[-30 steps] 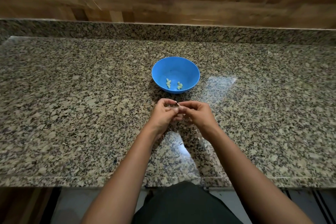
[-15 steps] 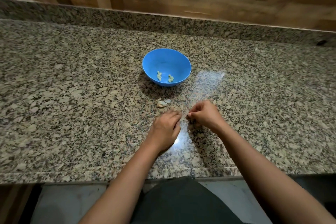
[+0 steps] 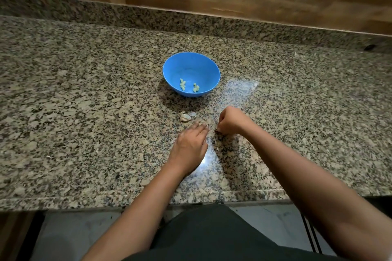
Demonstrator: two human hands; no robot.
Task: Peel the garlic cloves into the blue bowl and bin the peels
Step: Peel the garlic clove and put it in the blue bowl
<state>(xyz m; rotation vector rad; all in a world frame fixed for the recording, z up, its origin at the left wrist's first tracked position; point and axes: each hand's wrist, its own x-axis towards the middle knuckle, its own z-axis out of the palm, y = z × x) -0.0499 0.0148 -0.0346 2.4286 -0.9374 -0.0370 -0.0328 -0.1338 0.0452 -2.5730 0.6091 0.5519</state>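
Tabletop is carrying it all. My left hand is lying flat, fingers stretched, gripping nothing. My right hand is pinching a small dark scrap, likely peel. The blue bowl is holding several peeled cloves, so peeling is underway. Pale garlic bits are waiting nearby, and no bin is showing.
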